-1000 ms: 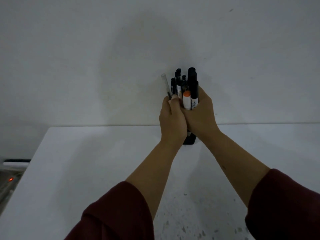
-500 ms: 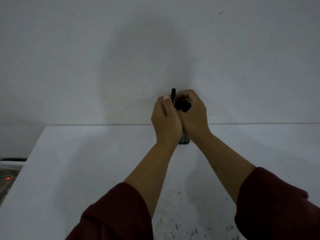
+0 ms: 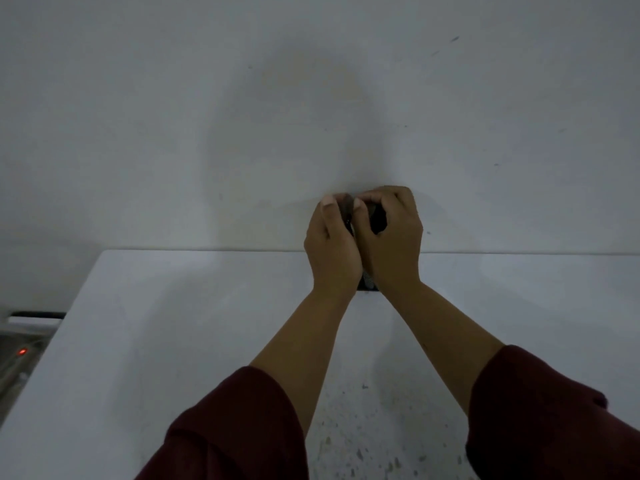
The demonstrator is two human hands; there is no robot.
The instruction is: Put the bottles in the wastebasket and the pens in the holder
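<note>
Both hands, left hand [image 3: 330,251] and right hand [image 3: 391,244], are cupped closed around the dark cylindrical pen holder [image 3: 367,284] on the white table [image 3: 173,323] by the wall. Pens are hidden (presumably inside). Uneven release risks tipping the holder.

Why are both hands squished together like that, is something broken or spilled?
Nothing looks broken or spilled. The left hand and right hand are wrapped around a dark holder standing on the white table by the wall. The pens are hidden behind the fingers, so I cannot tell how they sit.
</note>
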